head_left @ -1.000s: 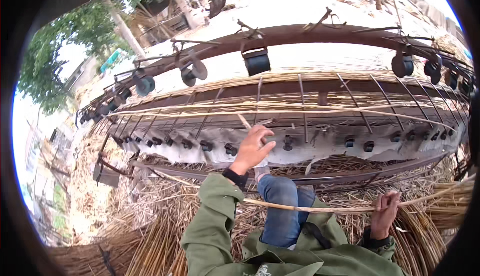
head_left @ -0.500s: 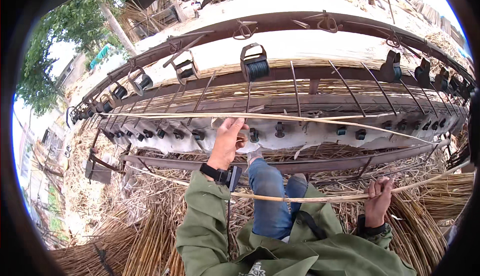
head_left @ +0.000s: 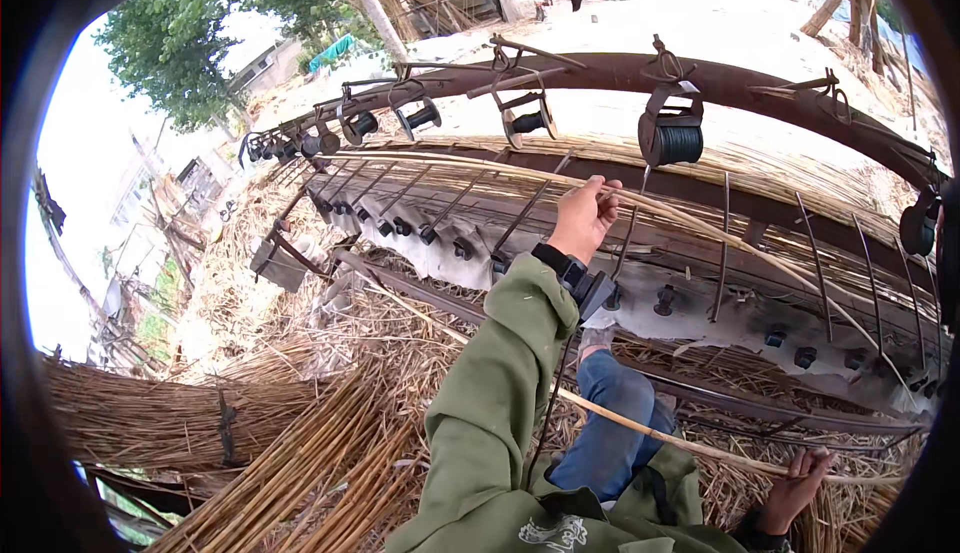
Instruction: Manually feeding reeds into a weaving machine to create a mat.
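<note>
My left hand point(head_left: 587, 218) is closed at the far side of a metal weaving frame, its fingers pinched at a long pale reed stalk point(head_left: 700, 223). That stalk stretches along the frame, over the upright metal rods point(head_left: 724, 253). Low at the right, my right hand point(head_left: 795, 488) grips a second reed stalk point(head_left: 650, 433), which crosses over my leg and runs up to the left. Several spools of dark cord hang from the upper beam point(head_left: 590, 71); the nearest large spool point(head_left: 678, 143) is just beyond my left hand. Smaller dark spools point(head_left: 664, 300) sit along the pale lower strip.
A lower metal rail point(head_left: 420, 298) runs along the near side of the frame. Loose straw point(head_left: 320, 373) covers the ground. Bundled reeds point(head_left: 140, 413) lie at the lower left, and more reeds point(head_left: 270, 463) fan out beside them. Trees point(head_left: 175, 63) and a pole stand behind.
The view has turned left, so the frame now slants down to the right. My left hand has moved up against the rods and the reed with it. My right hand still grips its stalk.
</note>
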The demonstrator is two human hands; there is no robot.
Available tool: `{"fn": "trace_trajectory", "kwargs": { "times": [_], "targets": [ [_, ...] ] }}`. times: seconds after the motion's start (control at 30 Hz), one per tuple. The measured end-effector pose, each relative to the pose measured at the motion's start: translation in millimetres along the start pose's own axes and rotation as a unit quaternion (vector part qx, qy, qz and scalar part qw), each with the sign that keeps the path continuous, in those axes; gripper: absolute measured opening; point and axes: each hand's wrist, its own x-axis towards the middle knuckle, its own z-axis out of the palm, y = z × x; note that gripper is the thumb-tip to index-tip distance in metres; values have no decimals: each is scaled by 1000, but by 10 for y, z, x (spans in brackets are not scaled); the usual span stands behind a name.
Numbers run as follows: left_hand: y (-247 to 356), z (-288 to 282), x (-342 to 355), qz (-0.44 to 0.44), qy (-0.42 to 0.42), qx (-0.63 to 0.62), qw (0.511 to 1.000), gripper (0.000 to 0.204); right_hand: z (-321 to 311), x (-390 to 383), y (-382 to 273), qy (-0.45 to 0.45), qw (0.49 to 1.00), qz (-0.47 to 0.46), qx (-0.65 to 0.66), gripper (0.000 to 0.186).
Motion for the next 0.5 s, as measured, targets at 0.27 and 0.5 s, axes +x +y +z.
{"fn": "trace_trajectory", "kwargs": {
  "times": [0.27, 0.5],
  "targets": [
    [-27, -390, -237, -16, -36, 62, 997, 14, -77, 321, 100, -8, 997, 51, 52, 35],
    [196, -298, -916, 67, -179, -67, 979, 13, -121, 413, 68, 8, 995, 74, 69, 35]
  ]
}}
